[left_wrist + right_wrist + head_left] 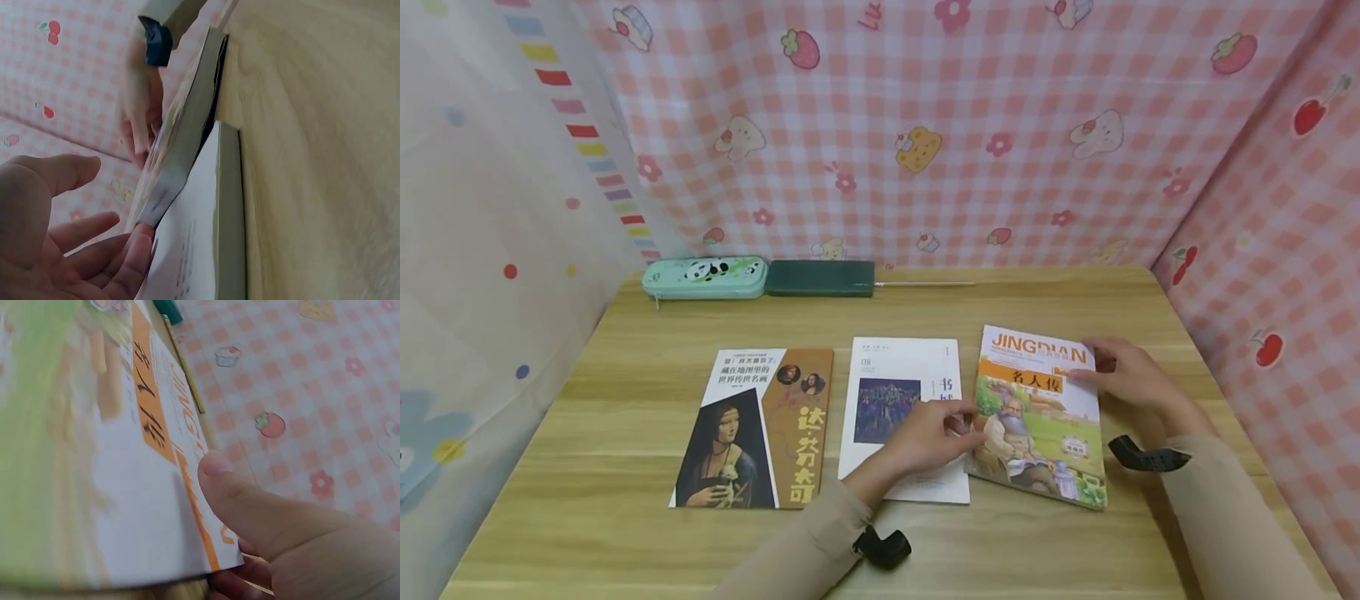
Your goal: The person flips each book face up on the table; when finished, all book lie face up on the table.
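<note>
A book with an old bearded man on its cover (pixel 1037 433) lies slightly turned at the right of a row of three. My right hand (pixel 1138 383) grips its upper right corner; in the right wrist view the thumb (pixel 244 500) is on the cover and fingers are below the edge. From the other side my left hand (pixel 928 437) touches the book's left edge with its fingertips, thumb held apart in the left wrist view. Under that hand is a white book (pixel 868 467) with a dark picture. A dark gap shows beneath the bearded-man book (pixel 187 125).
Left of the white book lies a brown and white book (pixel 801 375) with a portrait. Along the table's back edge are a mint panda pencil case (pixel 703 279), a dark green case (pixel 820 279) and a thin stick (pixel 925 284). Patterned cloth (pixel 880 192) hangs behind the wooden table (pixel 610 433).
</note>
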Demonstrator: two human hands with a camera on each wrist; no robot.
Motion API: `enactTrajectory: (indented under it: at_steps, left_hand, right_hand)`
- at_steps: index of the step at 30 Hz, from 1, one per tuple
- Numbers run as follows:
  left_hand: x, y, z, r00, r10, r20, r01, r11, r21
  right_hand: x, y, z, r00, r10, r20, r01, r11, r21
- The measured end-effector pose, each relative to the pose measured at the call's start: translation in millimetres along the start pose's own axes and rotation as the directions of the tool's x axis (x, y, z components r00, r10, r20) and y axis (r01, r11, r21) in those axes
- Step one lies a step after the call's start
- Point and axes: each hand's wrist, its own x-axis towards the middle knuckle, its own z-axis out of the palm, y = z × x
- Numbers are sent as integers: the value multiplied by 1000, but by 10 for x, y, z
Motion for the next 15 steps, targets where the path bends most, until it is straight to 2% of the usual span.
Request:
enactTrajectory:
  at_steps: [5, 12, 15]
  left_hand:
    - [-14, 65, 60, 997, 52, 48, -52, 999, 1]
    - [-64, 134, 97, 992, 81, 96, -82, 997, 2]
    - [-73, 137, 81, 990, 90, 106, -90, 996, 0]
  right_hand:
    - [99, -55, 23, 998, -67, -21, 65, 995, -81]
    - [99, -75, 49, 1000, -14, -2, 14, 992, -129]
    - [99, -76, 46, 1000, -28, -4, 27, 989, -144]
